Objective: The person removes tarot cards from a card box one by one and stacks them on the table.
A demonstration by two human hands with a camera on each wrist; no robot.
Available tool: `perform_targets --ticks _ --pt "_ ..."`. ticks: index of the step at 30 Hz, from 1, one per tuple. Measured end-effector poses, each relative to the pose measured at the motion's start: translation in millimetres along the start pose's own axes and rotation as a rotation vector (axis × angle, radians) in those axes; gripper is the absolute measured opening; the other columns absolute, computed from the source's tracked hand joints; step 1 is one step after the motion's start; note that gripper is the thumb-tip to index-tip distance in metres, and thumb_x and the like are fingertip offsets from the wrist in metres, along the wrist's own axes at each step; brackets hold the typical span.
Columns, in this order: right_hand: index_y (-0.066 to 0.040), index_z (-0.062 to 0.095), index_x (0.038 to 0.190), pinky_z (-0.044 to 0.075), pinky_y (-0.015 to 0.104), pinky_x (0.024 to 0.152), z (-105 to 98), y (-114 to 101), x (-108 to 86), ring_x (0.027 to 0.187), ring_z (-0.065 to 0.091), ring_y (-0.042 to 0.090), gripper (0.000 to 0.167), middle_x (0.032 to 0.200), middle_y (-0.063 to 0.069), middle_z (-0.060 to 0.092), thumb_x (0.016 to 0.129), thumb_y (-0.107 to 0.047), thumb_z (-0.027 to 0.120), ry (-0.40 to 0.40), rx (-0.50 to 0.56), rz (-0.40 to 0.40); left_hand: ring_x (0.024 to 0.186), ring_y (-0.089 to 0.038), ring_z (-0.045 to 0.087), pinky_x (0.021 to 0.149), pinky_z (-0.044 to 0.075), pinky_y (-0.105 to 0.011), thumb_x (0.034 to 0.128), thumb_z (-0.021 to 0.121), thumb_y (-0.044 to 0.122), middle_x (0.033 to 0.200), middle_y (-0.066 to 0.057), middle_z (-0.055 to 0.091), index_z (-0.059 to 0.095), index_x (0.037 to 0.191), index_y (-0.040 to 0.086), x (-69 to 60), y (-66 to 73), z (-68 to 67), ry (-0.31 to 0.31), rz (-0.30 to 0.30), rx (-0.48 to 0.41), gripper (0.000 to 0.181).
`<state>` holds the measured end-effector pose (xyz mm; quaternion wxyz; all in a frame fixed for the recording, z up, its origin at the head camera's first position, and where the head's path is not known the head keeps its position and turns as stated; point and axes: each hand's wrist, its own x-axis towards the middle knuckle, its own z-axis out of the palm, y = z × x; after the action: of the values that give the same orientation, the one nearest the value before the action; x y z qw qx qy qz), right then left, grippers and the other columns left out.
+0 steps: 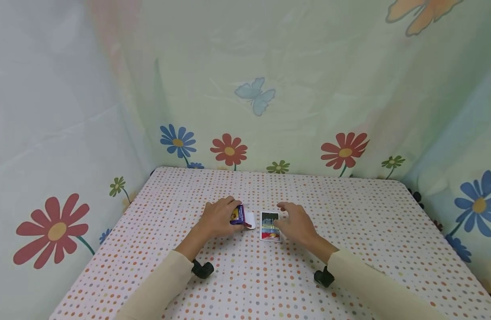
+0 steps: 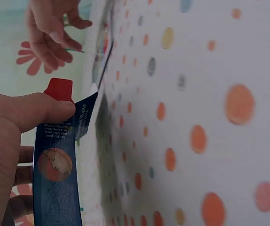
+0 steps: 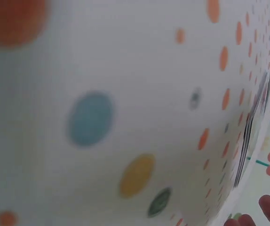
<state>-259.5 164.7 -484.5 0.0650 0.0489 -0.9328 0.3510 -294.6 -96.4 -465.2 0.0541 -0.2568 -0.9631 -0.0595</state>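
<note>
My left hand grips a small dark blue card box between thumb and fingers. In the left wrist view the box shows a round picture and small print, and its end flap stands open with a red tab beside the thumb. On the table, to the right of the box, lies a white-edged stack of cards with a colourful picture on top. My right hand hovers at the right side of the stack, fingers spread and loosely bent, holding nothing. The right wrist view shows the stack's thin edge.
A table with a polka-dot cloth lies under both hands. Behind it and at both sides hang curtains printed with flowers and butterflies. A black wrist device sits under the left wrist, another under the right.
</note>
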Motion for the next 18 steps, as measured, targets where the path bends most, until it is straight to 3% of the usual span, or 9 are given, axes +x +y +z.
perform_targets --ticks 5,10,18 --pt "-0.007 0.054 0.145 0.047 0.058 0.098 -1.7 1.6 -4.2 0.124 0.058 0.036 0.063 0.142 0.013 0.058 0.088 -0.028 0.073 -0.035 -0.063 -0.053 0.127 -0.025 0.055 0.093 0.045 -0.064 0.0852 0.070 0.061 0.145 -0.002 0.054 0.049 0.149 0.022 -2.7 -3.6 4.5 -0.054 0.011 0.026 0.078" --pt "-0.008 0.048 0.149 0.036 0.063 0.108 -0.5 5.4 -7.3 0.136 0.045 0.040 0.072 0.149 0.016 0.051 0.088 -0.036 0.073 -0.061 -0.162 -0.093 0.128 -0.025 0.055 0.094 0.044 -0.064 0.0867 0.069 0.059 0.146 -0.004 0.054 0.048 0.151 0.021 -5.7 -5.5 10.4 -0.055 0.023 0.004 0.078" --pt "-0.011 0.043 0.153 0.032 0.068 0.108 1.2 6.6 -13.1 0.144 0.036 0.043 0.080 0.154 0.016 0.046 0.087 -0.045 0.074 -0.081 -0.277 -0.180 0.132 -0.025 0.053 0.097 0.043 -0.062 0.0882 0.066 0.060 0.149 -0.003 0.052 0.044 0.153 0.023 -8.1 -2.7 16.4 -0.077 0.055 0.020 0.078"
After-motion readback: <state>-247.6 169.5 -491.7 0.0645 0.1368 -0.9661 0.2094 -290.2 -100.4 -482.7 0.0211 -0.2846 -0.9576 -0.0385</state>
